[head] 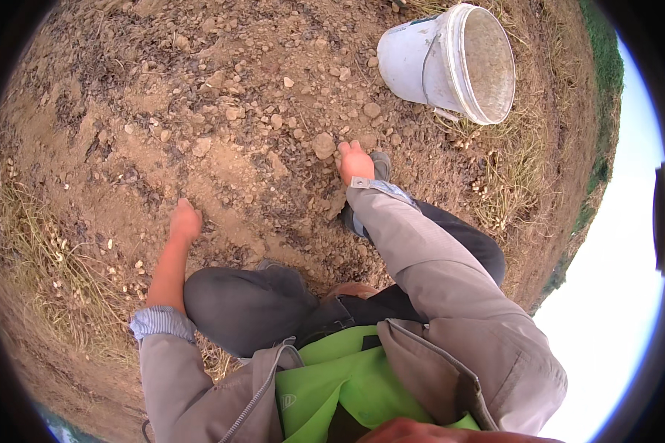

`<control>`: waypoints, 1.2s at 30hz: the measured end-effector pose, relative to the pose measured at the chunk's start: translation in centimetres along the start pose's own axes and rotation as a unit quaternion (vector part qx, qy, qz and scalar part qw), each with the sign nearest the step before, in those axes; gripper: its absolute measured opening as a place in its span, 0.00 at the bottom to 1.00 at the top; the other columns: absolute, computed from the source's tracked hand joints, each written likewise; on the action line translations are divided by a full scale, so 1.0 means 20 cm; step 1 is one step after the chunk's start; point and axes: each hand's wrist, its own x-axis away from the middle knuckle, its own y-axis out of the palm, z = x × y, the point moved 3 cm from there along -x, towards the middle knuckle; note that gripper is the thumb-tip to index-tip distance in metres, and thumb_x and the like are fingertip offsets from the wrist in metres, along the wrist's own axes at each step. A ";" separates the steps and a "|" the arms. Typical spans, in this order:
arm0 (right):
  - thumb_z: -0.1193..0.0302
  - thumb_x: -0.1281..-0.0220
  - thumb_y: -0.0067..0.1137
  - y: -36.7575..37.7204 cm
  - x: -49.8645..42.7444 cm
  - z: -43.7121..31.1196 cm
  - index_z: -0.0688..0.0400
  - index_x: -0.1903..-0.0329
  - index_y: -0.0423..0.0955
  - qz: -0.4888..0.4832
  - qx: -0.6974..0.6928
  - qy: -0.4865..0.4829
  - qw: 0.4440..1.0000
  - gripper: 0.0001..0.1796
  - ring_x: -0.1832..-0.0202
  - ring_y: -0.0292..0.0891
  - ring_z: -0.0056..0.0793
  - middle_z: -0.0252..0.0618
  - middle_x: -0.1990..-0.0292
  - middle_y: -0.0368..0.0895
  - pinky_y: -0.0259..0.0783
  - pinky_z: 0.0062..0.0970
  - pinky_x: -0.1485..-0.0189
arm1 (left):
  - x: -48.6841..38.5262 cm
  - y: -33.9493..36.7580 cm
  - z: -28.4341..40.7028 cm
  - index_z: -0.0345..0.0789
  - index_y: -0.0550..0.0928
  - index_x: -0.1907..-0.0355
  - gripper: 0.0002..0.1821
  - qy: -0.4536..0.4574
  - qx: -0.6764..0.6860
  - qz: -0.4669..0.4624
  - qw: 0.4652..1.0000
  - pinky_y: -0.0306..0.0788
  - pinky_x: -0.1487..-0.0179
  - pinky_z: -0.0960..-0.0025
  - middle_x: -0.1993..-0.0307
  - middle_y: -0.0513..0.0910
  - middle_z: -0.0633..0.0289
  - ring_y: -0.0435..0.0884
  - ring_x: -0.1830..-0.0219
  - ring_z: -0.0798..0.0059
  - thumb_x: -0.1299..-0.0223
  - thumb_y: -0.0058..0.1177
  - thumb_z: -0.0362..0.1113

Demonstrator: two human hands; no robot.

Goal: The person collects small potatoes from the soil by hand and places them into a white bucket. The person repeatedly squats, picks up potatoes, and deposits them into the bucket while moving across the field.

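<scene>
My left hand [185,222] reaches down to the loose brown soil [233,183], its fingers curled and their tips close to the ground. Whether anything is pinched in them is hidden. Farther to the right, my right hand [356,161] is lowered beside a round dirt clod [324,145], just in front of my shoe [381,165]. Its fingers are bent towards the soil, and their undersides are out of sight. Dry leaf bits and small clods lie around both hands. Near my left forearm, pulled peanut plants [55,249] with pale pods are spread on the ground.
A white plastic bucket [413,61] with a wire handle is at the upper right, its dusty mouth facing right. More peanut plants with pods [496,194] lie below it. My bent knees [238,304] flank the work area. Green growth [601,72] lines the field's edge.
</scene>
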 end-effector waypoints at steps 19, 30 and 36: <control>0.73 0.41 0.54 -0.28 -0.19 -0.09 0.58 0.59 0.78 -0.035 0.199 -0.201 0.959 0.08 0.59 0.84 0.45 0.49 0.60 0.78 0.80 0.41 0.62 | 0.05 -0.07 0.08 0.23 0.70 0.46 0.22 -0.027 0.043 -0.001 0.999 0.73 0.40 0.50 0.49 0.80 0.31 0.80 0.45 0.39 0.36 0.48 0.37; 0.73 0.42 0.64 -1.38 0.18 -0.12 0.43 0.45 0.81 0.284 -0.104 -0.193 0.934 0.21 0.63 0.82 0.43 0.40 0.65 0.82 0.78 0.37 0.60 | -0.07 -0.02 0.06 0.25 0.71 0.39 0.26 -0.056 0.028 -0.052 0.997 0.71 0.35 0.55 0.40 0.77 0.37 0.77 0.37 0.45 0.38 0.48 0.36; 0.65 0.38 0.64 -1.76 0.06 0.34 0.57 0.36 0.74 0.304 -0.076 0.056 0.948 0.27 0.49 0.82 0.44 0.51 0.50 0.84 0.75 0.38 0.45 | -0.11 0.01 -0.01 0.24 0.79 0.46 0.24 -0.021 0.052 -0.099 0.993 0.73 0.37 0.54 0.43 0.80 0.39 0.80 0.40 0.48 0.39 0.50 0.39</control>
